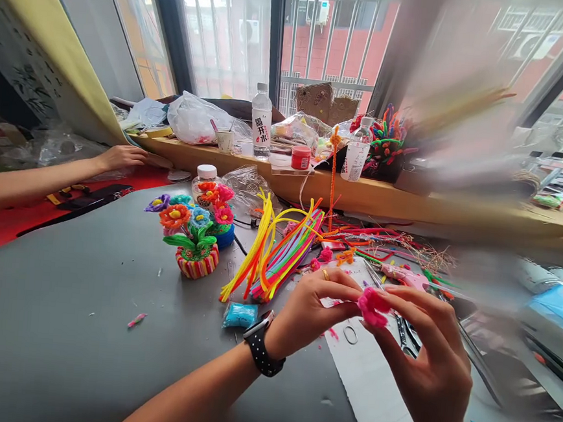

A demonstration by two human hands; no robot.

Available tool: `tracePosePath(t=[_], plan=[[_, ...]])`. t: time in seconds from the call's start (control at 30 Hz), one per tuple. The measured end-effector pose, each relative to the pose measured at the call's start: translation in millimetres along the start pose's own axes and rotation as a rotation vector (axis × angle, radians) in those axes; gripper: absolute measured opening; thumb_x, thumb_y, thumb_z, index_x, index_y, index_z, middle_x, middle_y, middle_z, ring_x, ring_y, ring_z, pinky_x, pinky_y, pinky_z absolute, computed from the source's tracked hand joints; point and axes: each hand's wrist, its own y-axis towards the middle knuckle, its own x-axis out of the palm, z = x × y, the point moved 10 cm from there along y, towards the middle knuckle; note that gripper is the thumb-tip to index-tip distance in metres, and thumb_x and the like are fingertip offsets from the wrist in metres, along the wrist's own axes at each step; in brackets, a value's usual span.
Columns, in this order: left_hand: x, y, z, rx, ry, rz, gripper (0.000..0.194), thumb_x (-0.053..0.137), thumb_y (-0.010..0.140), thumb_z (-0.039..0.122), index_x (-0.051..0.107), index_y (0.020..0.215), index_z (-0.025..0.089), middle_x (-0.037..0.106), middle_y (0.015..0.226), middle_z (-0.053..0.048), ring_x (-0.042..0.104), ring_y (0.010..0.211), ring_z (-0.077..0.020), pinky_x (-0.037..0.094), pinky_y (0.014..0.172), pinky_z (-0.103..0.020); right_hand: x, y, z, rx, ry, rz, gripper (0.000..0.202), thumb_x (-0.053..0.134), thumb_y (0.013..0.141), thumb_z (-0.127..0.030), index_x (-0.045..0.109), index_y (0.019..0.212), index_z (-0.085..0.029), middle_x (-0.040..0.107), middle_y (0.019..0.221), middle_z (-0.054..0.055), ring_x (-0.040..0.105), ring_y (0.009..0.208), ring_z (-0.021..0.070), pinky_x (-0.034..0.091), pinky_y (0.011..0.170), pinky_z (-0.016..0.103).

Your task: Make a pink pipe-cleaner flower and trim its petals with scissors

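A small pink fuzzy flower-like piece (374, 307) is held up between both hands, above a white sheet (369, 393). My left hand (310, 307), with a black dotted watch strap at the wrist, pinches its left side between thumb and fingers. On its right side, my right hand (433, 356) grips it with thumb and fingertips. Scissors (409, 335) lie partly hidden behind my right hand. Bundled colourful pipe cleaners (285, 253) rest beyond my left hand. Further left stands a striped pot (197, 261) with fuzzy flowers (174, 215).
A blue packet (240, 315) lies left of my left wrist. Along the wooden ledge (380, 196) stand a water bottle (262, 122), a red jar (301, 156) and a second bottle (357, 150). Another person's arm (45, 176) reaches in at the left. Blue-white packaging (561, 308) sits at the right.
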Motion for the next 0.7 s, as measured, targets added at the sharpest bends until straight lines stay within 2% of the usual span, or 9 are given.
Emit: tracePosePath(t=[0.23, 0.5, 0.7], plan=[[-1.5, -1, 1, 0.032, 0.139, 0.019, 0.012, 0.058, 0.073, 0.022, 0.066, 0.078, 0.014, 0.065, 0.078, -0.005, 0.057, 0.075, -0.0143, 0.044, 0.074, -0.025, 1, 5, -11, -0.071, -0.019, -0.032, 0.029, 0.062, 0.071, -0.011, 0.061, 0.096, -0.025, 0.061, 0.084, 0.003, 0.056, 0.077, 0.0179, 0.045, 0.07, 0.034], [1.8, -1, 2, 0.07, 0.246, -0.028, 0.013, 0.055, 0.076, 0.021, 0.066, 0.077, 0.014, 0.065, 0.077, -0.006, 0.056, 0.073, -0.0137, 0.043, 0.071, -0.024, -2, 6, -12, -0.07, 0.037, -0.039, 0.022, 0.062, 0.072, -0.011, 0.06, 0.089, -0.023, 0.062, 0.073, 0.0, 0.057, 0.066, 0.0151, 0.046, 0.062, 0.029], [2.8, -2, 7, 0.136, 0.293, -0.018, 0.02, 0.051, 0.079, 0.026, 0.066, 0.073, 0.015, 0.064, 0.073, -0.006, 0.055, 0.068, -0.0125, 0.043, 0.067, -0.024, -3, 5, -14, -0.1, -0.004, -0.033, 0.027, 0.063, 0.07, -0.007, 0.062, 0.092, -0.023, 0.059, 0.074, 0.001, 0.055, 0.066, 0.0145, 0.045, 0.06, 0.028]])
